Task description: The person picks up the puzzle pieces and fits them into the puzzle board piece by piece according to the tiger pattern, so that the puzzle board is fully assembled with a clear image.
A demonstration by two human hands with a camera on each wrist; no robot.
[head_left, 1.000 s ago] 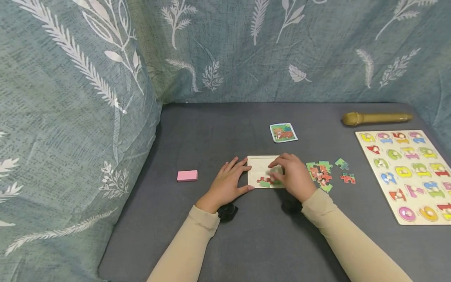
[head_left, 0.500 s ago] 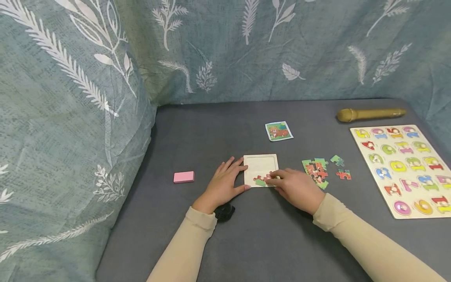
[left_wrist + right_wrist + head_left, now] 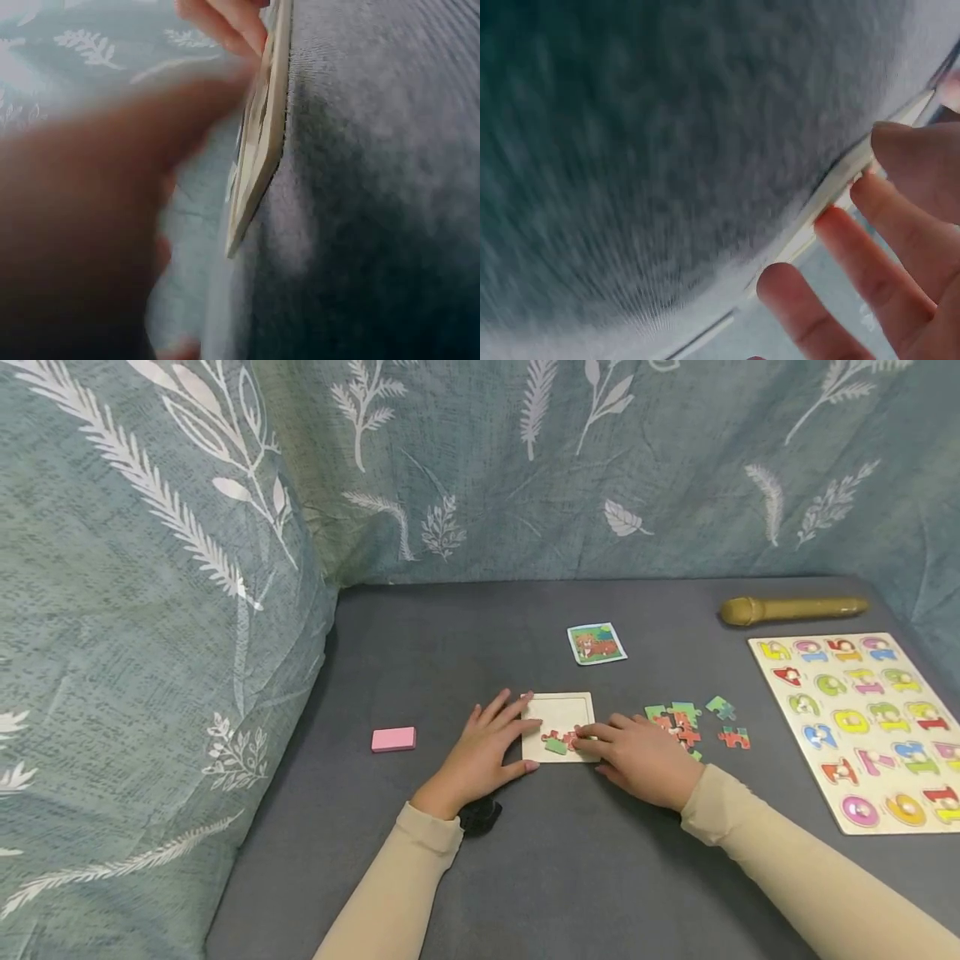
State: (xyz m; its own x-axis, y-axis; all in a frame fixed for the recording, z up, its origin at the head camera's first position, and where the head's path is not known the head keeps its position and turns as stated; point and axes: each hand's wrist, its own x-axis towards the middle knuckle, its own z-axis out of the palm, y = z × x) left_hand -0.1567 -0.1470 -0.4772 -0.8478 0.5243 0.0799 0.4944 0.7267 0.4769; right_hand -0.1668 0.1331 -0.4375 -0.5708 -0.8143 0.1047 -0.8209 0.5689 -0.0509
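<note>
A pink block point(image 3: 393, 740) lay at left; at right, a brown microphone-shaped object point(image 3: 795, 609) lay beyond a number board point(image 3: 846, 744).

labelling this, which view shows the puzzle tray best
The head view: it shows the puzzle tray from above, though the left hand and right hand overlap its sides. Both wrist views catch it nearly edge-on, partly hidden.

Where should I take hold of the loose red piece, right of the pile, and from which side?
I would pinch the red piece by its left and right edges, coming from above, near side, with the right hand. It lies flat, apart from the pile, so both edges look free; the other loose piece sits beyond its far edge.
</note>
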